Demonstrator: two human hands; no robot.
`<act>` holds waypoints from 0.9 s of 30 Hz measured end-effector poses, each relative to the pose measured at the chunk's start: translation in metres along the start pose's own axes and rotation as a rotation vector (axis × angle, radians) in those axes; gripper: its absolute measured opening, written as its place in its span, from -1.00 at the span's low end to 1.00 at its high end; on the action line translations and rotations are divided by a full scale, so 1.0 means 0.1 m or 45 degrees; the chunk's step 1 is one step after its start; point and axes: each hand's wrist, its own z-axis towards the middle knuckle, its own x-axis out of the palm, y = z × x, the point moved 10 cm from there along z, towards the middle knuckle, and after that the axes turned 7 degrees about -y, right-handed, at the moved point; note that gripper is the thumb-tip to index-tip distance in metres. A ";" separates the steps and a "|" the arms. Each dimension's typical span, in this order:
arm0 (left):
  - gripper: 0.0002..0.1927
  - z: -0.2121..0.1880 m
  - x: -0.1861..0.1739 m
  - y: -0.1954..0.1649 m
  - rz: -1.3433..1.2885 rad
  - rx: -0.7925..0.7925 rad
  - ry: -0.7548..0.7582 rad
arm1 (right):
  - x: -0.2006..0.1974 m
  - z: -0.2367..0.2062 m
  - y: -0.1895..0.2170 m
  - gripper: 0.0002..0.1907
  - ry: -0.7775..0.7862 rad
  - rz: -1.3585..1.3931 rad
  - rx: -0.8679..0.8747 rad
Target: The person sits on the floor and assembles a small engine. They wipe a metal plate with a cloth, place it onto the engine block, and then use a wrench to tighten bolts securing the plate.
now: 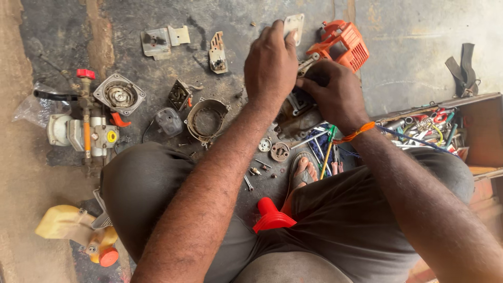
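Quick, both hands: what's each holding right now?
Left hand: closed on a pale metal plate.
Right hand: gripping the grey engine part.

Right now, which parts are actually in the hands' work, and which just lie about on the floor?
In hand:
left hand and right hand, both on the engine block

Lying about:
orange cover
round housing
metal ring
red funnel
yellow tank
toolbox
loose screws
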 end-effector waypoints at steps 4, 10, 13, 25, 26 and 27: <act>-0.70 0.00 -0.03 -0.04 0.074 0.023 -0.001 | -0.27 0.05 0.01 -0.72 -0.204 0.024 -0.092; -0.68 0.00 -0.04 -0.04 0.064 -0.016 0.024 | -0.39 0.03 -0.37 -0.76 -0.121 0.270 0.324; -0.70 -0.02 -0.05 -0.07 0.105 0.010 -0.003 | -0.35 -0.01 -0.22 -0.80 -0.093 0.399 0.201; -0.66 -0.02 -0.10 -0.10 0.108 0.036 -0.019 | -0.12 -0.39 0.71 -0.72 -0.173 -0.309 -0.520; -0.65 -0.02 -0.08 -0.09 0.109 0.041 -0.019 | -0.12 -0.41 0.72 -0.67 -0.161 -0.291 -0.531; -0.65 -0.02 -0.06 -0.08 0.109 0.045 -0.016 | -0.12 -0.43 0.74 -0.70 -0.145 -0.297 -0.545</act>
